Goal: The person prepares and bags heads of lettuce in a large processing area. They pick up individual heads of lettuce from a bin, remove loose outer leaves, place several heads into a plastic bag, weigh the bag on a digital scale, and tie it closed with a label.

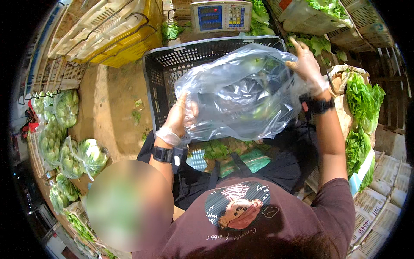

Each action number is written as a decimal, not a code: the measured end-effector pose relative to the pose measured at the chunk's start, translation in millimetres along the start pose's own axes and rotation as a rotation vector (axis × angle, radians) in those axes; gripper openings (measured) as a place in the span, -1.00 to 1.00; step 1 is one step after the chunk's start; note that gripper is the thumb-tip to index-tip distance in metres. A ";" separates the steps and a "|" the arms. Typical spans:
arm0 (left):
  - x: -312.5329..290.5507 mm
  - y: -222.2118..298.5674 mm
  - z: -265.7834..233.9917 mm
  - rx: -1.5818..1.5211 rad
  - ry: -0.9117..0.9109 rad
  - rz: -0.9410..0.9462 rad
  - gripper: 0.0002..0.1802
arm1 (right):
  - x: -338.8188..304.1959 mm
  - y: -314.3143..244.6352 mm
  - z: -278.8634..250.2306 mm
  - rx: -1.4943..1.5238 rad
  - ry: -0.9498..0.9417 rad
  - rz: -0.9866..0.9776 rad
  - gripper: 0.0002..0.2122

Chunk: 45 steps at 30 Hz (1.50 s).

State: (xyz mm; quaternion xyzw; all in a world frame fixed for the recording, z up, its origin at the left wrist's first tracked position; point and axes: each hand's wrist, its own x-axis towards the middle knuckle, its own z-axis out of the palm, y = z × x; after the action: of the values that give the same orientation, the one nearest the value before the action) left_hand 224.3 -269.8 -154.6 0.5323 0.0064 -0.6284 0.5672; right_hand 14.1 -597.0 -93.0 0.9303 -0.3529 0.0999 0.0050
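Observation:
A large clear plastic bag [241, 93] spreads over the black perforated crate [166, 56] in front of me, with blurry green patches showing through it. My left hand [182, 115], in a thin see-through glove, grips the bag's left edge, its fingers partly covered by the film. At the upper right edge of the bag is my right hand [307, 67], gloved alike. Its thumb and forefinger are stretched apart by the film, while its other fingers are hard to make out. What lies under the bag is mostly hidden by glare and folds.
Beyond the crate stands a weighing scale [221, 16]. Stacked yellow crates [129, 43] rise at the far left. Bagged green vegetables [71, 157] lie along the left. Leafy lettuce [361, 116] fills a container at the right, beside white crates [390, 177]. Leaf scraps [137, 113] dot the floor.

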 end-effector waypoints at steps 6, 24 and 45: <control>18.4 -22.0 8.5 -0.005 0.205 -0.044 -0.35 | -11.5 -133.3 37.2 0.462 -1.157 -0.394 -0.53; 34.0 -18.6 7.7 0.237 0.397 0.292 -0.55 | -81.6 -99.6 225.0 0.105 -1.113 -0.508 -0.42; 34.0 -33.6 15.1 0.342 0.297 0.557 -0.38 | -190.9 353.3 -159.6 0.695 -0.105 0.999 -0.01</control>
State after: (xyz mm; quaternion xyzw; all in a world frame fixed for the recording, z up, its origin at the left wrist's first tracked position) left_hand 197.3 -291.1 -191.1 0.6865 -0.1618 -0.3574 0.6122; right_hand -386.8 -724.4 5.6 0.6032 -0.6931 0.1533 -0.3637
